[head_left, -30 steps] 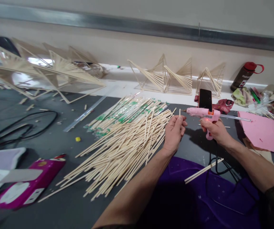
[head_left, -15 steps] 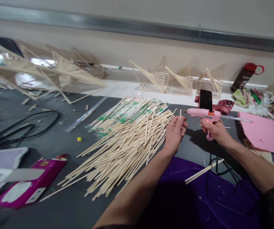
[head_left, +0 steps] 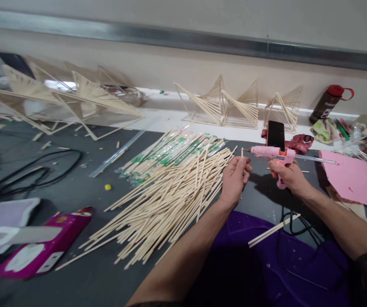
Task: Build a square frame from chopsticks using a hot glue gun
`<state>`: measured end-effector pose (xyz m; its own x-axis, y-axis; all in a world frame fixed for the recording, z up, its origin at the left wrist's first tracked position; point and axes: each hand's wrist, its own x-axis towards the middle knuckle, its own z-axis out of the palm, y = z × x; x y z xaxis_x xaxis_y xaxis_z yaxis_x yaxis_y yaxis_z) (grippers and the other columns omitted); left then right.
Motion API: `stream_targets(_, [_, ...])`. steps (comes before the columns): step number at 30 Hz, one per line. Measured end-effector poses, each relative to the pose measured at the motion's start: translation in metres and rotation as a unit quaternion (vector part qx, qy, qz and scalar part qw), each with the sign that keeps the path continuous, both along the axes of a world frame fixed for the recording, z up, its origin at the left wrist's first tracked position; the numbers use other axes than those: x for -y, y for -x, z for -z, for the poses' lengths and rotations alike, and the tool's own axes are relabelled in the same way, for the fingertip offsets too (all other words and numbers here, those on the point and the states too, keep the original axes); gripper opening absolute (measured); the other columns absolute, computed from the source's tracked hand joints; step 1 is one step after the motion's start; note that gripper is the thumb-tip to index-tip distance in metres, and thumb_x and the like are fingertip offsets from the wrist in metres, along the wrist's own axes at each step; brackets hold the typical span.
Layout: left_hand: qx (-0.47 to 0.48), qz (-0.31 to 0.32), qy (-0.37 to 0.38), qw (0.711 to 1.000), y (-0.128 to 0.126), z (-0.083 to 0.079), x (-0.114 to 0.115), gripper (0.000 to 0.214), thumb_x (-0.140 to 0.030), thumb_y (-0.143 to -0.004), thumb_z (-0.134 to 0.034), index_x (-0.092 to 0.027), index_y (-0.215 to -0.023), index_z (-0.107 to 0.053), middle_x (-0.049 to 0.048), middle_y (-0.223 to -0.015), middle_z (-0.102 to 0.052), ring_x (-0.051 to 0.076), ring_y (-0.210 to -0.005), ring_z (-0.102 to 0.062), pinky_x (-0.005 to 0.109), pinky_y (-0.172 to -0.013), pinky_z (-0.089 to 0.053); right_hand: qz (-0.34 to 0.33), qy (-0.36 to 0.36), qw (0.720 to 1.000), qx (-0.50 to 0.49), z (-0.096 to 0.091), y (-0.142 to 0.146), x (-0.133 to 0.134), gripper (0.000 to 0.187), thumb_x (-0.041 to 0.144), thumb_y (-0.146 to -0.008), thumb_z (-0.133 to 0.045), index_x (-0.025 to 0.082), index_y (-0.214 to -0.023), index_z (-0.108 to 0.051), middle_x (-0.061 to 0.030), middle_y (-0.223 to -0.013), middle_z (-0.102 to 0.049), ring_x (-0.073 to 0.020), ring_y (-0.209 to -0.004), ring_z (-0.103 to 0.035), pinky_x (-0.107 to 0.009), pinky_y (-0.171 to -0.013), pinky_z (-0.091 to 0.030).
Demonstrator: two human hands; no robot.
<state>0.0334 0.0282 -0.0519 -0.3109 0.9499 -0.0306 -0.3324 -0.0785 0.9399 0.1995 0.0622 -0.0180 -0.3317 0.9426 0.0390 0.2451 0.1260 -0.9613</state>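
Observation:
My right hand (head_left: 287, 174) is closed round the handle of a pink glue gun (head_left: 266, 152), and a clear glue stick (head_left: 314, 159) sticks out of its back end. The nozzle points left at the top of a wooden stick (head_left: 242, 152). That stick stands upright, pinched between the fingers of my left hand (head_left: 235, 177); most of its length is hidden by the hand. A big heap of loose wooden sticks (head_left: 170, 204) lies just left of my left hand. Two more sticks (head_left: 273, 230) lie below the glue gun, over purple cloth (head_left: 244, 230).
Stick frames (head_left: 241, 106) stand along the wall, with a larger frame (head_left: 84, 94) at left. Around the table (head_left: 74, 187) are plastic-wrapped sticks (head_left: 170, 149), a phone (head_left: 276, 134), pink paper (head_left: 353, 177), a bottle (head_left: 329, 104) and a magenta box (head_left: 42, 247). Cables hang below the gun.
The view has shifted very slightly, so things at the left appear a little further right. Both hands, the stick and the glue gun keep nearly the same position.

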Motion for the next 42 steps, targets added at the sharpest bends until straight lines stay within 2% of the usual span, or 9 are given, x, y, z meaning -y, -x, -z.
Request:
stream_targets(8, [-0.003,0.01,0.005,1.0,-0.001,0.0,0.0,0.041,-0.056,-0.078,-0.073,-0.017,-0.081,-0.063,-0.0045,-0.062,-0.058,0.003,-0.038,-0.037,0.019,-0.037,-0.018,0.002,0.001,1.0,-0.005,-0.002,0.0,0.0,0.044,0.059,-0.076,-0.06,0.022,-0.052,-0.054,-0.0002,-0.053,-0.054,-0.0133,-0.054,-0.047,-0.028,-0.054,-0.037])
stream_targets(14, [0.002,0.013,0.005,1.0,0.0,0.002,0.0,0.04,-0.055,-0.079,-0.073,-0.016,-0.082,-0.064,-0.0046,-0.063,-0.058,0.002,-0.037,-0.036,0.019,-0.037,-0.018,-0.011,0.012,0.999,-0.049,0.003,0.001,-0.001,0.04,0.056,-0.077,-0.064,0.021,-0.057,-0.062,-0.0026,-0.061,-0.062,-0.0165,-0.062,-0.055,-0.03,-0.063,-0.043])
stream_targets(20, [0.015,0.01,0.012,1.0,0.0,0.002,-0.001,0.038,-0.052,-0.079,-0.073,-0.016,-0.082,-0.063,-0.0051,-0.063,-0.058,0.003,-0.037,-0.036,0.019,-0.036,-0.017,-0.011,0.018,0.998,-0.059,0.007,0.002,-0.001,0.039,0.057,-0.075,-0.065,0.021,-0.059,-0.063,-0.0031,-0.064,-0.064,-0.0177,-0.066,-0.057,-0.032,-0.067,-0.044])
stream_targets(28, [0.035,0.002,0.024,0.999,0.002,-0.003,-0.001,0.041,-0.055,-0.076,-0.074,-0.016,-0.084,-0.062,-0.0049,-0.063,-0.058,0.003,-0.036,-0.036,0.018,-0.034,-0.016,0.001,0.033,0.998,-0.057,0.003,0.003,0.0,0.038,0.057,-0.072,-0.066,0.021,-0.06,-0.064,-0.004,-0.063,-0.065,-0.0182,-0.064,-0.058,-0.032,-0.064,-0.044])
stream_targets(35, [0.032,-0.005,0.032,0.999,0.001,0.003,-0.002,0.041,-0.055,-0.075,-0.073,-0.015,-0.083,-0.063,-0.0048,-0.061,-0.058,0.003,-0.036,-0.037,0.018,-0.034,-0.016,0.006,0.041,0.996,-0.073,0.011,0.002,-0.003,0.039,0.057,-0.073,-0.067,0.02,-0.062,-0.066,-0.0032,-0.063,-0.066,-0.0174,-0.065,-0.059,-0.031,-0.067,-0.045])
stream_targets(42, [0.055,-0.011,0.07,0.996,0.003,0.008,-0.004,0.042,-0.054,-0.07,-0.073,-0.015,-0.082,-0.062,-0.0051,-0.058,-0.058,0.003,-0.035,-0.034,0.017,-0.034,-0.015,0.01,0.05,0.997,-0.063,0.01,0.001,-0.007,0.039,0.056,-0.072,-0.067,0.02,-0.059,-0.066,-0.0045,-0.064,-0.067,-0.0182,-0.068,-0.06,-0.032,-0.07,-0.046])
